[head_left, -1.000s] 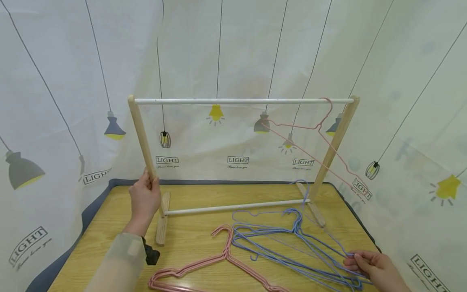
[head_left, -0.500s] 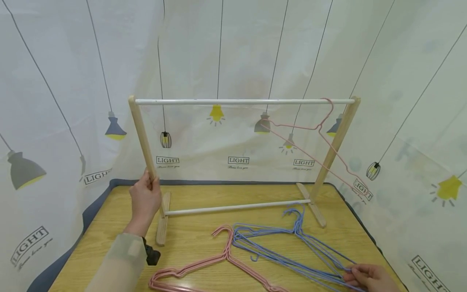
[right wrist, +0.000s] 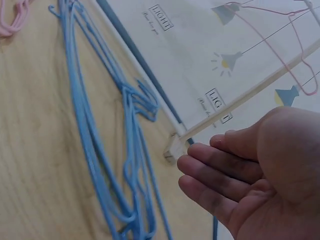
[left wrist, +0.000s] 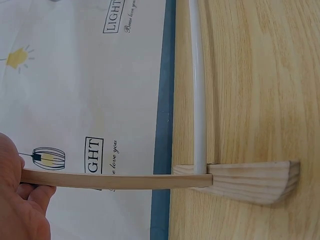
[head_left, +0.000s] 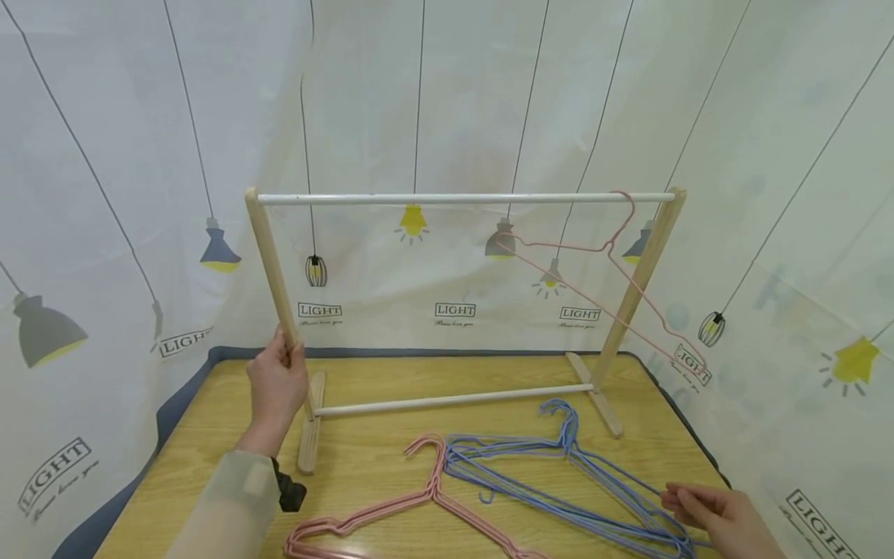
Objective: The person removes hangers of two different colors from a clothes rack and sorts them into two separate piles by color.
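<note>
My left hand [head_left: 275, 388] grips the left wooden post [head_left: 271, 264] of a small clothes rack, fingers round it, seen also in the left wrist view. On the table, a stack of blue wire hangers [head_left: 567, 439] lies with hooks toward the rack. Beside the right end of that stack is my right hand [head_left: 719, 516]; the right wrist view shows its fingers relaxed, holding nothing and apart from the blue wires. Several pink hangers [head_left: 434, 485] lie stacked left of the blue ones, their lower part cut off. One pink hanger [head_left: 610, 244] hangs near the right end of the white top bar [head_left: 454, 199].
The rack's lower white bar [head_left: 454, 399] runs between two wooden feet, the right foot [head_left: 604, 411] close behind the blue hooks. A pale curtain [head_left: 377, 116] printed with lamps surrounds the wooden table [head_left: 209, 435]. One blue hook [head_left: 486, 497] points out of the stack's front.
My right hand has brought a loose blue hanger down toward me onto the blue stack and let it go. My left hand stays on the post.
</note>
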`<state>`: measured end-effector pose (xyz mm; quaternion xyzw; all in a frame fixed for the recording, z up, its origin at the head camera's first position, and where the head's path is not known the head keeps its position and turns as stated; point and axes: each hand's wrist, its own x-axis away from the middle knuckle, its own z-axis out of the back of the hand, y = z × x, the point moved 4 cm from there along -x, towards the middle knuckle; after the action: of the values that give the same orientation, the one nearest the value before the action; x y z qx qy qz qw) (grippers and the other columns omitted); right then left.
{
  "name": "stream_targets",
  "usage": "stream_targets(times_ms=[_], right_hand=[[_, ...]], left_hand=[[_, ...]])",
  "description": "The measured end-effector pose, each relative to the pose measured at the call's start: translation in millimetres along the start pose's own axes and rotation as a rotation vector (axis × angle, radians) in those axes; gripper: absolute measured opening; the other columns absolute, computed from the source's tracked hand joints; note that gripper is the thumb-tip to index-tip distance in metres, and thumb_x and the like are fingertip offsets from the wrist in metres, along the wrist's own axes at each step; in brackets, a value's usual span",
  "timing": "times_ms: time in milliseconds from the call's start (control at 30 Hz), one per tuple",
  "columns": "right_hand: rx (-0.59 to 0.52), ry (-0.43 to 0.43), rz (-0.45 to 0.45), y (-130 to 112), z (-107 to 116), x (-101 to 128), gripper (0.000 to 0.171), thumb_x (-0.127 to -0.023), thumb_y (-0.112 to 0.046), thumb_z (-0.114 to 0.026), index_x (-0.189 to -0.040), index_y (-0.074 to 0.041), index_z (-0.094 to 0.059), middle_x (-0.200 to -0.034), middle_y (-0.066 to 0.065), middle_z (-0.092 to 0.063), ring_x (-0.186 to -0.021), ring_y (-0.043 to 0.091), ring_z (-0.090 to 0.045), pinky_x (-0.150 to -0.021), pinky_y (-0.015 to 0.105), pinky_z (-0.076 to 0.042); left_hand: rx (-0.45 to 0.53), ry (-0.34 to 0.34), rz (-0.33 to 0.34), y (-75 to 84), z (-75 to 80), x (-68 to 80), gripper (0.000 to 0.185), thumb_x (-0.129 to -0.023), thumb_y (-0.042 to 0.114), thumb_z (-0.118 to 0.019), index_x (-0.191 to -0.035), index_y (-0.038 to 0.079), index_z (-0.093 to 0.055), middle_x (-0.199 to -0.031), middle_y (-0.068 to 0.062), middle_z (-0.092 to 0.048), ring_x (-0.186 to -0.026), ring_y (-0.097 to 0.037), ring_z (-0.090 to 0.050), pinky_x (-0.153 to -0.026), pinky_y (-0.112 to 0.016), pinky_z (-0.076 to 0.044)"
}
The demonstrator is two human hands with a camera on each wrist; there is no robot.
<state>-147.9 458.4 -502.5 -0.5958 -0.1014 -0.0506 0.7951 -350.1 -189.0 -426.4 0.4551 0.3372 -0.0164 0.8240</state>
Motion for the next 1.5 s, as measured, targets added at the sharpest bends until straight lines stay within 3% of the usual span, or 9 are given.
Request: stream_targets(times_ms=[200,433,533,633,700,933,1033,1200,1500], right_hand=[[0.06,0.28,0.047,-39,9,-5,0.046,-0.111,-0.01,-0.058,-0.143,0.021,-0.049,-0.116,0.008,-0.078,-0.095,0.006,-0.075,-0.084,0.034,-0.061],[-0.032,0.433,0.248,-90,33,-21,0.067,-0.106,-0.013,-0.067,-0.154,0.019,-0.033,-0.11,-0.028,-0.068,-0.094,-0.006,-0.07,-0.079,0.02,-0.058],[0.024,0.45,0.267,-106,40,-29,0.079,-0.107,-0.021,-0.066,-0.162,0.012,-0.02,-0.137,-0.011,-0.065,-0.108,-0.01,-0.063,-0.086,0.013,-0.052],[0.154,0.459,0.239,-118,42,-38,0.086,-0.108,-0.035,-0.063,-0.168,-0.001,-0.012,-0.167,0.008,-0.038,-0.135,0.001,-0.052,-0.096,0.013,-0.046],[0.211,0.465,0.242,-124,41,-44,0.086,-0.108,-0.039,-0.061,-0.17,-0.006,-0.01,-0.173,0.014,-0.025,-0.145,0.008,-0.043,-0.097,0.012,-0.043],[-0.229,0.386,0.488,-140,25,-58,0.06,-0.105,-0.01,-0.067,-0.155,0.008,-0.041,-0.122,-0.01,-0.073,-0.106,-0.002,-0.07,-0.086,0.017,-0.054],[-0.304,0.359,0.585,-145,16,-63,0.04,-0.106,-0.006,-0.062,-0.142,0.009,-0.056,-0.113,-0.001,-0.078,-0.101,0.009,-0.075,-0.086,0.025,-0.057],[-0.244,0.339,0.614,-149,1,-69,0.041,-0.109,-0.005,-0.056,-0.141,0.02,-0.052,-0.11,0.003,-0.079,-0.1,0.012,-0.076,-0.084,0.028,-0.058],[-0.092,0.336,0.567,-153,-9,-73,0.042,-0.111,-0.001,-0.049,-0.143,0.026,-0.043,-0.111,-0.002,-0.077,-0.103,0.006,-0.074,-0.086,0.026,-0.057]], left_hand=[[0.004,0.007,-0.002,0.0,1.8,-1.0,0.03,-0.104,0.002,-0.065,-0.133,-0.003,-0.069,-0.103,-0.025,-0.077,-0.085,-0.037,-0.077,-0.06,-0.027,-0.054],[0.002,0.013,-0.007,0.2,3.2,-0.8,0.032,-0.104,0.001,-0.064,-0.135,-0.003,-0.068,-0.104,-0.025,-0.077,-0.087,-0.036,-0.077,-0.062,-0.027,-0.055],[-0.001,0.015,-0.006,-0.3,2.8,-1.1,0.031,-0.104,0.001,-0.064,-0.135,-0.003,-0.068,-0.105,-0.025,-0.076,-0.088,-0.037,-0.077,-0.063,-0.034,-0.057],[-0.004,0.017,-0.012,-0.5,2.2,-1.9,0.026,-0.104,0.002,-0.065,-0.129,-0.004,-0.07,-0.103,-0.024,-0.077,-0.087,-0.036,-0.077,-0.063,-0.039,-0.058],[-0.004,0.019,-0.015,-0.4,1.9,-2.4,0.022,-0.104,0.003,-0.065,-0.124,-0.004,-0.071,-0.102,-0.024,-0.077,-0.086,-0.036,-0.077,-0.063,-0.04,-0.058],[0.0,0.025,-0.016,0.7,1.2,-1.9,0.025,-0.103,0.001,-0.065,-0.127,-0.005,-0.07,-0.105,-0.026,-0.076,-0.09,-0.039,-0.077,-0.069,-0.05,-0.06],[-0.004,0.028,-0.015,-0.4,0.7,-1.5,0.024,-0.103,0.0,-0.066,-0.126,-0.004,-0.071,-0.103,-0.025,-0.077,-0.088,-0.038,-0.077,-0.068,-0.05,-0.059],[-0.011,0.033,-0.015,-4.5,0.9,-2.0,0.024,-0.101,-0.001,-0.068,-0.124,-0.003,-0.071,-0.101,-0.023,-0.077,-0.086,-0.035,-0.077,-0.064,-0.042,-0.058],[0.012,0.019,-0.013,-1.0,-1.0,-1.3,0.032,-0.102,-0.001,-0.065,-0.134,-0.002,-0.069,-0.107,-0.025,-0.076,-0.091,-0.038,-0.077,-0.071,-0.051,-0.06]])
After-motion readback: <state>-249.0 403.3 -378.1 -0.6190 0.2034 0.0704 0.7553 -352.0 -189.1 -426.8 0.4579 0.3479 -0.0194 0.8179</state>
